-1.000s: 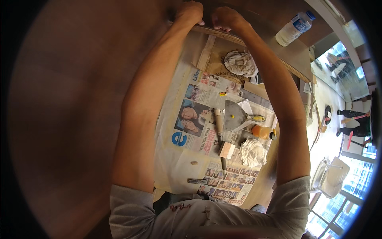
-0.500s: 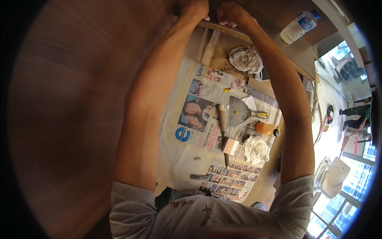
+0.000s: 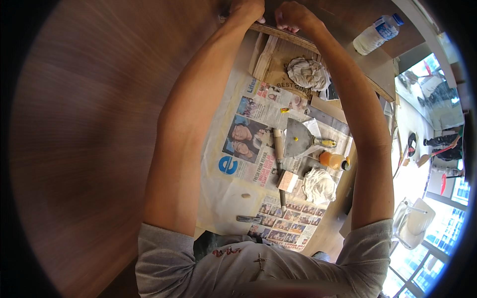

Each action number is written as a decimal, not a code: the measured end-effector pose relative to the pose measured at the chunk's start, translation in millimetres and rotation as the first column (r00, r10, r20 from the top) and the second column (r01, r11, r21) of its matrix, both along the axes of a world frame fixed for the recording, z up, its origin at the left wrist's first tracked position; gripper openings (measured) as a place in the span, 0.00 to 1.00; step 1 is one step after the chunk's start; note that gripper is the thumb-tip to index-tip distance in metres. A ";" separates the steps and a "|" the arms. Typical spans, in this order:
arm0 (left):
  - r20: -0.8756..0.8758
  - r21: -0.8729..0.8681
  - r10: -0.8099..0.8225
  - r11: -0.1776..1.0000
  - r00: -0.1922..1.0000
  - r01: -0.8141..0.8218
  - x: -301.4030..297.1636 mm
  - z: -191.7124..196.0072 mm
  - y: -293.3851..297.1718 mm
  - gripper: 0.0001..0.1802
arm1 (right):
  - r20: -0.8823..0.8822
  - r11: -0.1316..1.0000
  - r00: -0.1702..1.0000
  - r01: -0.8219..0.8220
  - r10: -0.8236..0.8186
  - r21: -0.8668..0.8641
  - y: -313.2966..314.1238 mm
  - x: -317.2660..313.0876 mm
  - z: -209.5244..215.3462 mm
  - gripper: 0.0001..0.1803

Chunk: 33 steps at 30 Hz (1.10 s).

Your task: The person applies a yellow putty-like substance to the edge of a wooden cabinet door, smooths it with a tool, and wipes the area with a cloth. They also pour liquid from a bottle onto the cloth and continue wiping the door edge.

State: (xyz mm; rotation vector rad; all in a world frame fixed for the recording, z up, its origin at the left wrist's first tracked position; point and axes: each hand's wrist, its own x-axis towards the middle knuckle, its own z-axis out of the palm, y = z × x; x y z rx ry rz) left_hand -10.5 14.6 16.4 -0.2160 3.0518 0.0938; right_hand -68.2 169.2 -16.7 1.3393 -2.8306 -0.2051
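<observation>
Both my arms reach up to the top of the head view, over the edge of a brown wooden board (image 3: 288, 36). My left hand (image 3: 248, 9) is bent over beside the wood-grained panel, partly cut off by the frame, with a curled fingertip showing. A short gap to its right, my right hand (image 3: 294, 16) is closed, fingers curled down near the board's edge. Whatever either hand grips is hidden. The nearest loose thing is a crumpled white rag (image 3: 307, 73) on brown cardboard below the board.
Newspaper (image 3: 243, 174) below my arms bears a wide scraper (image 3: 300, 139), a wooden-handled tool (image 3: 278, 144), a small block (image 3: 287, 181), an orange bottle (image 3: 332, 160) and another rag (image 3: 319, 186). A water bottle (image 3: 377, 35) lies upper right. The wood-grained panel (image 3: 89, 149) fills the left.
My right hand has shifted very slightly to the right, and the view has moved a little. The left panel is less blurred. The things on the newspaper stay where they were.
</observation>
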 end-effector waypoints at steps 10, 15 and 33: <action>-0.012 -0.046 -0.202 0.979 0.979 0.201 -0.2 1.5 -10.6 0.37 | 0.173 0.963 0.967 0.215 -0.187 -0.160 -9.2 26.3 18.9 0.05; 0.010 -0.091 -0.129 0.987 0.992 0.129 -0.2 4.2 -6.1 0.35 | 0.161 0.941 0.935 0.330 -0.316 -0.074 -14.2 38.1 28.4 0.09; -0.068 -0.090 -0.236 0.969 0.969 0.230 -4.4 -7.0 -15.8 0.35 | -0.008 0.977 0.996 0.081 -0.085 -0.197 -15.3 6.8 -5.2 0.11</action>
